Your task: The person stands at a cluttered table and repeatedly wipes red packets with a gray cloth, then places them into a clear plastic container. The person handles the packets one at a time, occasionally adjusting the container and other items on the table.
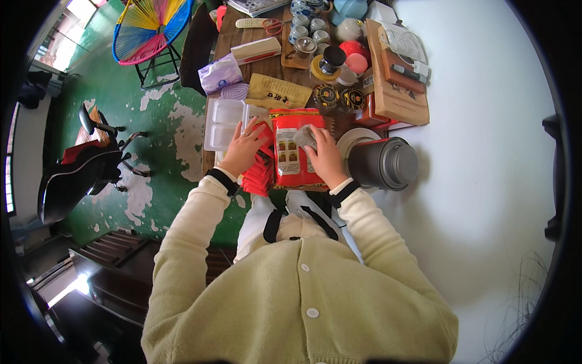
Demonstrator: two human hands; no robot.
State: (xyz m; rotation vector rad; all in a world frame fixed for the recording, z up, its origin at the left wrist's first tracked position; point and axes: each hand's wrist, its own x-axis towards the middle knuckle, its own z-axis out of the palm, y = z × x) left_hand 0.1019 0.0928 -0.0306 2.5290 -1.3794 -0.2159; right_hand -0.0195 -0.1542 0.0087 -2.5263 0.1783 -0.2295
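Note:
My right hand [328,159] has its fingers on a small grey cloth [305,137], pressing it against a large red package [290,164] with pictures on its front. The package lies at the near edge of the table. My left hand [241,150] rests with fingers apart beside the package, over a pile of small red packets [258,176]. Its fingertips reach the edge of a clear plastic tray [219,124] with compartments. Part of the packet pile is hidden under that hand.
A dark grey cylindrical container [391,162] stands right of the package. Behind lie a brown paper packet [279,91], a tissue pack [219,74], red-handled scissors [273,26], small jars [326,95] and cups. A cardboard box [397,100] borders the white wall.

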